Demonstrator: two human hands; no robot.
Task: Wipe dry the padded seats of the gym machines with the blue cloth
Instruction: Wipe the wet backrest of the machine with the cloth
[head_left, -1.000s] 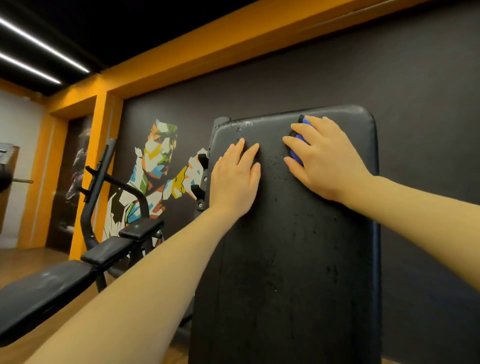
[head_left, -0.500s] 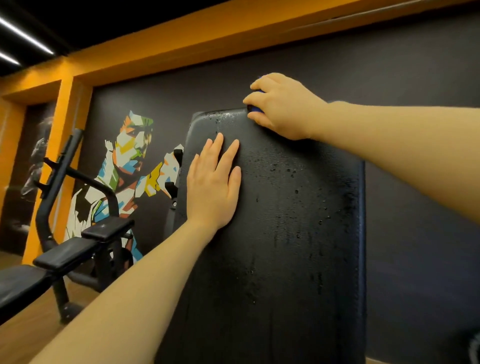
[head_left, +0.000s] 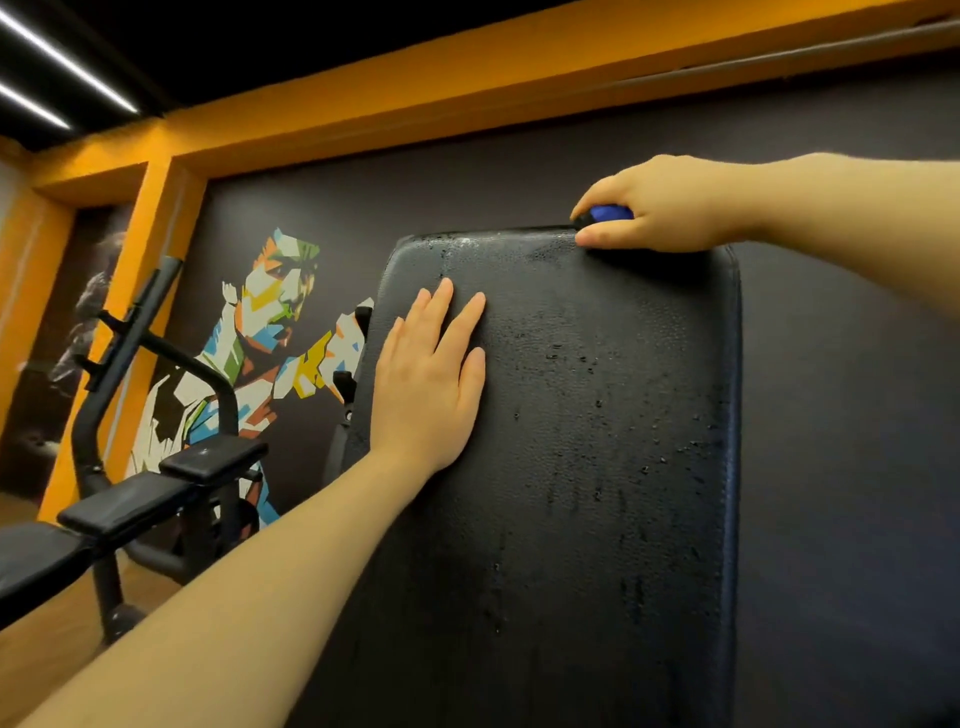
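Observation:
A tall black padded backrest (head_left: 597, 467) fills the middle of the view, dotted with water drops. My left hand (head_left: 431, 384) lies flat on its upper left part, fingers straight and pointing up. At the pad's top edge, right of centre, my right hand (head_left: 670, 208) grips the blue cloth (head_left: 610, 213), fingers curled over it and thumb pressed on the pad's front. Only a small blue patch of the cloth shows between fingers and thumb.
A black bench machine with padded sections (head_left: 156, 493) and a slanted frame (head_left: 124, 353) stands to the left on a wooden floor. Behind is a dark wall with a colourful mural (head_left: 260, 332) and orange beams (head_left: 467, 88).
My right hand has moved with the cloth from the pad's upper face up onto its top edge, then right along it. The left hand stays flat on the pad.

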